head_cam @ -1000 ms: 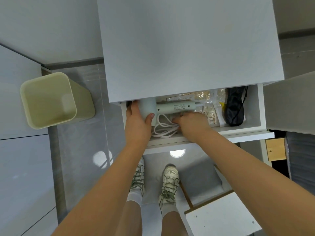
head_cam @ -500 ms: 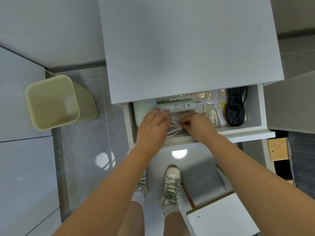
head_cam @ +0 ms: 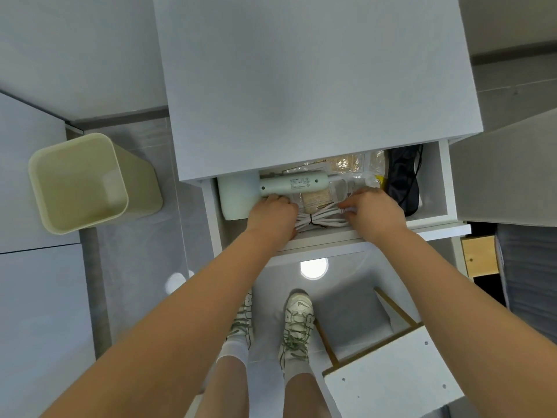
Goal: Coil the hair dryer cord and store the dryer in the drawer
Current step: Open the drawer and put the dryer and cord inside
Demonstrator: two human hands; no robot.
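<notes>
The left hand (head_cam: pixel 271 212) has left the hair dryer (head_cam: pixel 289 184), which lies in the open drawer (head_cam: pixel 443 182), and joins the right hand (head_cam: pixel 376 211), fingers of both curled round the bundled cord (head_cam: pixel 319 220) beside it, so storing looks nearly done.

glossy grey tiled floor (head_cam: pixel 135 267) (round lamp glare (head_cam: pixel 313 268) mirrored there), pale green square plastic bin (head_cam: pixel 90 182) left of white laminate cabinet (head_cam: pixel 313 86).

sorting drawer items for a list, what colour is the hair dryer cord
White; the cord shows best in the head view, the only view here.
</notes>
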